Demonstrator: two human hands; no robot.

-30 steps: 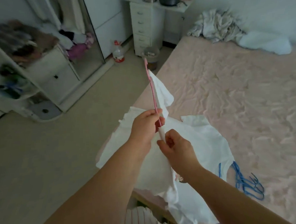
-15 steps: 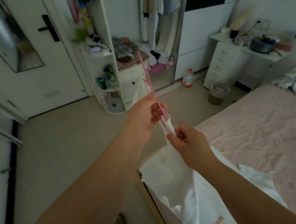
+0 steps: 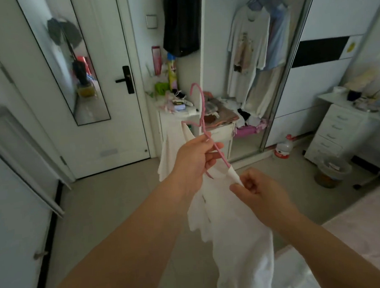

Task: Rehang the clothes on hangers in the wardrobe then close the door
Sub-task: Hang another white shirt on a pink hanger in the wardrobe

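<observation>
Pink hanger (image 3: 202, 130) gripped in the left hand (image 3: 192, 159), right hand (image 3: 256, 190) pinching the white garment (image 3: 233, 229) onto its end; next, likely, the open wardrobe (image 3: 257, 63) rail ahead.

The left hand (image 3: 193, 159) hides the middle of the pink hanger (image 3: 202, 121). One end of the hanger is tucked inside the white shirt (image 3: 238, 236). The shirt runs off the bottom edge. The wardrobe (image 3: 266, 58) top is cut off. The shelf (image 3: 178, 115) clutter is too blurry to tell.
</observation>
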